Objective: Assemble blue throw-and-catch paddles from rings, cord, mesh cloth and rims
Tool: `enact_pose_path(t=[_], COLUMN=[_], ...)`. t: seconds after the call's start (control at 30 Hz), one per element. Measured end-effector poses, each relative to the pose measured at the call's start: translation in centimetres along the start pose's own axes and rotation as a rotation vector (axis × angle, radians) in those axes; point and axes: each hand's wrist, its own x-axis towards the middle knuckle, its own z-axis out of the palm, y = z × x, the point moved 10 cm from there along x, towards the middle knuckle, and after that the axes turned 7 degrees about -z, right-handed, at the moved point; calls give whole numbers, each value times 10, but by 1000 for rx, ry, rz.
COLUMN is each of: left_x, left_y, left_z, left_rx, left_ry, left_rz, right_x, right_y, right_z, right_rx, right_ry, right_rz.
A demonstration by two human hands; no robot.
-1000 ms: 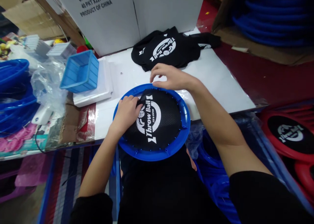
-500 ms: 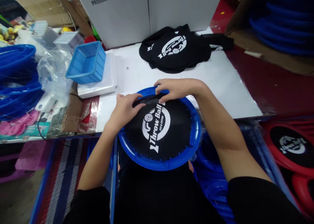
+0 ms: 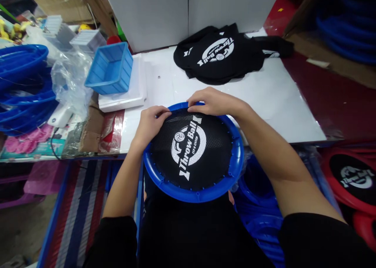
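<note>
A round blue plastic ring [image 3: 192, 196] rests across the near edge of the table and my lap. Black mesh fabric [image 3: 216, 164] with a white "Throw Ball" print covers its middle, set on small pegs along the near and right rim. At the far left rim my left hand [image 3: 149, 123] is closed, thumb and fingers pinching the mesh edge. My right hand [image 3: 212, 100] is closed on the mesh edge at the far rim, a short way to the right. The fingertips partly hide the fabric's edge there.
Loose black printed fabric pieces [image 3: 219, 58] lie on the white tabletop [image 3: 158, 90] before a large carton [image 3: 155, 17]. A light-blue bin [image 3: 110, 69] stands left, near stacked blue rings [image 3: 25, 88]. Right and below are more blue rings [image 3: 258, 205] and red finished discs [image 3: 352, 174].
Both hands have moved outward to the far rim, and their fingers have closed on the mesh edge. The whole view has shifted slightly.
</note>
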Motion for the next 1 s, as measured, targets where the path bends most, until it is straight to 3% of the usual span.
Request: enact_pose_path(t=[0.2, 0.37, 0.57, 0.73, 0.87, 1.0], left_x=[11, 22, 31, 24, 22, 26], left_y=[-15, -21, -28, -29, -23, -24], left_z=[7, 17, 18, 15, 10, 14], left_rx=[-107, -74, -155, -190, -203, -185], left_ry=[-29, -159, -275, -283, -237, -295], left_rz=[-104, -181, -251, -240, -150, -161], right_x=[4, 6, 8, 8, 6, 6], right_y=[11, 24, 34, 37, 38, 38], right_z=[1, 4, 11, 12, 13, 14], right_rx=[23, 48, 89, 57, 50, 29], right_ry=[131, 204, 118, 101, 82, 16], right_rz=[57, 130, 236, 267, 267, 237])
